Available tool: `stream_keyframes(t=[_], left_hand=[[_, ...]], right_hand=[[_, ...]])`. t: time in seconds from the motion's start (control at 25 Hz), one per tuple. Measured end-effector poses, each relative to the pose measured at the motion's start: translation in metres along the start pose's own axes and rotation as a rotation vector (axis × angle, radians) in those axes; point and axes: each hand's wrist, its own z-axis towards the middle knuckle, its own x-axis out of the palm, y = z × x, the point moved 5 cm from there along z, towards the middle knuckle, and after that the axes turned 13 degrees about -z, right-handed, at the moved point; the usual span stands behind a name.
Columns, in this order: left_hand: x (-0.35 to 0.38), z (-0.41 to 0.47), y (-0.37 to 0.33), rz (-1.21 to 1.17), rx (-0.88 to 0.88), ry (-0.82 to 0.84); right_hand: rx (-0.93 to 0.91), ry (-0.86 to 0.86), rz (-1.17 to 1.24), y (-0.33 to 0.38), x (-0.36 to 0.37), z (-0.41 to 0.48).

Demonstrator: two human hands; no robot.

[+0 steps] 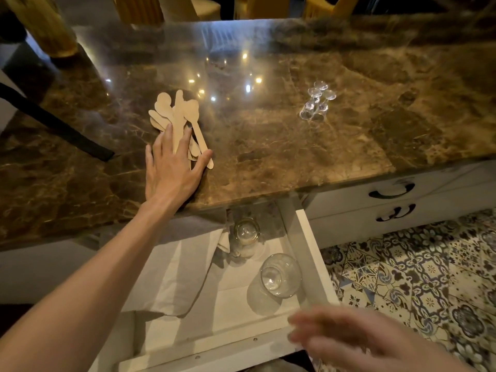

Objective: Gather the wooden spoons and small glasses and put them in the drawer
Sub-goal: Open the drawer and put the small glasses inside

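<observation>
A glossy brown marble counter (268, 146) fills the room's middle, spotted with reflected lamp glints, and a patterned blue-and-white tiled floor (418, 277) spreads out to the right of the hands. Nearest, the right hand (346, 336) hovers at the front corner of the open white drawer (311, 253), badly blurred, its fingers seemingly extended and holding nothing. Between the two hands, inside the drawer, a clear glass (279, 275) lies on its side, a second glass (245, 232) sits farther back half under the counter lip, and a folded pale cloth (174, 269) lies under the left forearm. Beyond the drawer the left hand (169, 170) is spread wide and flat, its fingers pressing on a loose pile of wooden spoons (178, 116) on the marble. Well to the right of that hand, the small glasses (316, 103) huddle together, hard to count through the glare. Closed drawers with dark handles (391, 191) sit right of the open one. Farthest off, yellow chair legs (45, 25) are cut off by the frame.
</observation>
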Motion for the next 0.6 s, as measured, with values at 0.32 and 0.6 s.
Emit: stream_keyframes(t=[0.32,0.6], left_hand=[[-0.002,0.001,0.002,-0.053,-0.056,-0.065],[0.001,0.005,0.004,-0.029,-0.059,-0.093]], right_hand=[[-0.395,-0.322,0.146,0.07,-0.072,0.186],[-0.201,-0.204,-0.006,0.04,-0.035,0.294]])
